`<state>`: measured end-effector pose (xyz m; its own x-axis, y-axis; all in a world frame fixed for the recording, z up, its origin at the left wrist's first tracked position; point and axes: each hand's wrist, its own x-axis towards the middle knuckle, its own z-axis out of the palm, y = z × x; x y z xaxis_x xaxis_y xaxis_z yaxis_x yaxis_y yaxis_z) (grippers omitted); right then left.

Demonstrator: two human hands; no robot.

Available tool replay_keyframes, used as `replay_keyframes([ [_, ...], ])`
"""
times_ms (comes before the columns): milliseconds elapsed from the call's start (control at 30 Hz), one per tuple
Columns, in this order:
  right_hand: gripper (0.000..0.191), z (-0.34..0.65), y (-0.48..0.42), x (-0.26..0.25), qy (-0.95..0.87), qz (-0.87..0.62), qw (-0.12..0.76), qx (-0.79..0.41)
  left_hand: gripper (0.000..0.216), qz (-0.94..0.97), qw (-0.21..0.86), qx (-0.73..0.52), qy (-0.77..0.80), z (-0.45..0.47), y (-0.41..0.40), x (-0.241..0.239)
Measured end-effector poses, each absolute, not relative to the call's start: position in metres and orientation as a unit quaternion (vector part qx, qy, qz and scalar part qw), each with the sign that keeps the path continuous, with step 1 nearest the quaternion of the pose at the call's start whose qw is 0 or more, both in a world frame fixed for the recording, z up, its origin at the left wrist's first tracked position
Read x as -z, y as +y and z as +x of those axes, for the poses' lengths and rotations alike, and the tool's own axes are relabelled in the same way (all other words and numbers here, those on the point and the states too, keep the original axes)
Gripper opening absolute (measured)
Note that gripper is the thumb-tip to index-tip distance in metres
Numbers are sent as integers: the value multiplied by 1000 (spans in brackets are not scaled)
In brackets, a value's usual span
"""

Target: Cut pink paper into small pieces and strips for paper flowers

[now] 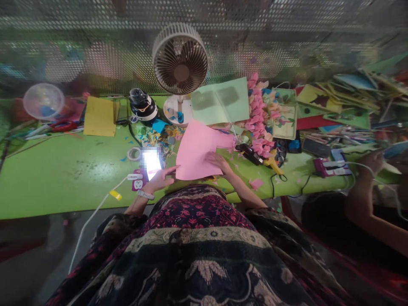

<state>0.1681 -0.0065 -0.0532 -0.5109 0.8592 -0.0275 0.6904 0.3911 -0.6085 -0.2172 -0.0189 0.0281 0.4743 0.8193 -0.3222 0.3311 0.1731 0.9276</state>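
Note:
A large pink sheet of paper [197, 148] with a cut-out upper right edge lies on the green table in front of me. My left hand [159, 179] is at its lower left corner, fingers apart, the index finger reaching to the paper's edge. On the lower right part of the sheet rests my right hand [219, 165], its fingers stretched out over the paper. Just beyond my left hand is a phone [151, 163] with a bright screen. A small pink scrap [256, 183] lies to the right of my right forearm.
A fan [181, 63] stands at the back beside a black-and-white bottle [142, 106]. Colourful paper scraps surround its base. Pink cut pieces [257, 114] are heaped right of a pale green sheet [223, 100]. A power strip [137, 183] with a cable sits left. Another person's arm [361, 187] is at right.

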Motion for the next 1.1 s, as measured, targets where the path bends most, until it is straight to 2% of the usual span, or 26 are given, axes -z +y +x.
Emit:
replay_keyframes([
  [67, 68, 171, -3, 54, -815, -468, 161, -300, 60, 647, 568, -171, 480, -218, -13, -29],
  [133, 70, 173, -5, 53, -813, -451, 182, -320, 42, 679, 506, -159, 508, -219, -9, -29],
  [200, 78, 173, -8, 48, -812, -418, 200, -355, 26, 709, 437, -171, 526, -217, -4, -27],
  [300, 83, 173, -12, 39, -791, -407, 209, -407, 18, 740, 390, -226, 499, -208, 6, -20],
  [400, 70, 170, -13, 32, -737, -459, 220, -444, 24, 705, 476, -256, 459, -194, 16, -11],
  [500, 62, 162, -10, 30, -643, -549, 251, -471, 40, 628, 540, -240, 506, -182, 25, -1],
  [633, 59, 148, -2, 32, -550, -659, 284, -427, 47, 583, 486, -236, 607, -171, 31, 7],
  [733, 53, 139, -1, 31, -533, -714, 273, -362, 46, 581, 454, -221, 638, -164, 31, 9],
  [933, 44, 133, -10, 35, -555, -750, 244, -266, 47, 612, 406, -172, 657, -154, 34, 13],
  [1100, 44, 132, -9, 48, -522, -779, 239, -254, 50, 605, 409, -139, 669, -153, 42, 17],
])
